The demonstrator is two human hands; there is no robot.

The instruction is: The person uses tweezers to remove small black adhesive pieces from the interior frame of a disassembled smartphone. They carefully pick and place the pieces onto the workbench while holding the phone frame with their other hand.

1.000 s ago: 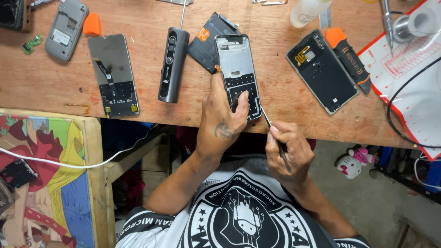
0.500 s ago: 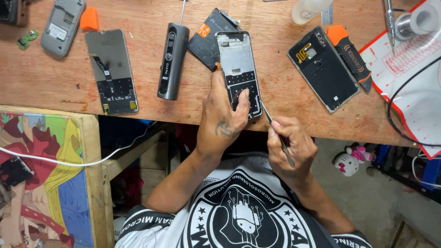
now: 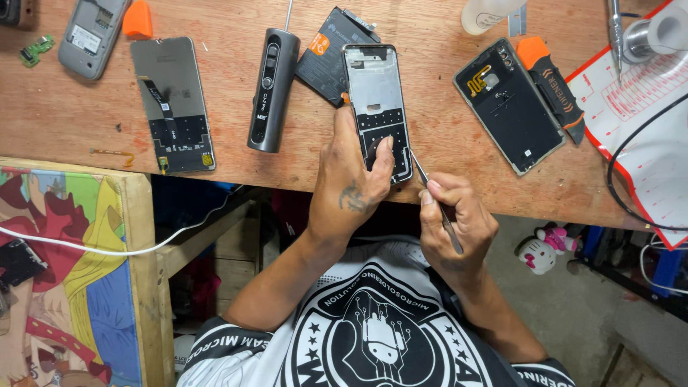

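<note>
The left hand [image 3: 355, 179] rests on the lower end of an opened phone frame [image 3: 376, 107] in the middle of the frame, fingers curled on its side and the thumb pressing flat on it — it holds the phone down on the wooden table [image 3: 444, 179]. The right hand [image 3: 455, 222] is closed around thin metal tweezers [image 3: 430, 193], and the tip touches the phone's lower right corner. That corner lies close to the table's front edge, and the right hand hangs past the edge, over open floor. There is bare wood just right of the phone, up to one black back cover [image 3: 509, 107] at the upper right. Beside that cover lies one tool with an orange and black handle [image 3: 552, 79], right next to it. A flat black battery [image 3: 326, 54] pokes out from under the phone's upper left side. Left of it stands one dark stick-shaped tool [image 3: 266, 89], then one screen panel [image 3: 172, 104] lying face down near the front edge. In the upper left corner are one grey phone [image 3: 89, 36] and one small orange pick [image 3: 137, 20] — the two sit just beside each other. A red-edged mat [image 3: 645, 100] covers the right end of the table.
</note>
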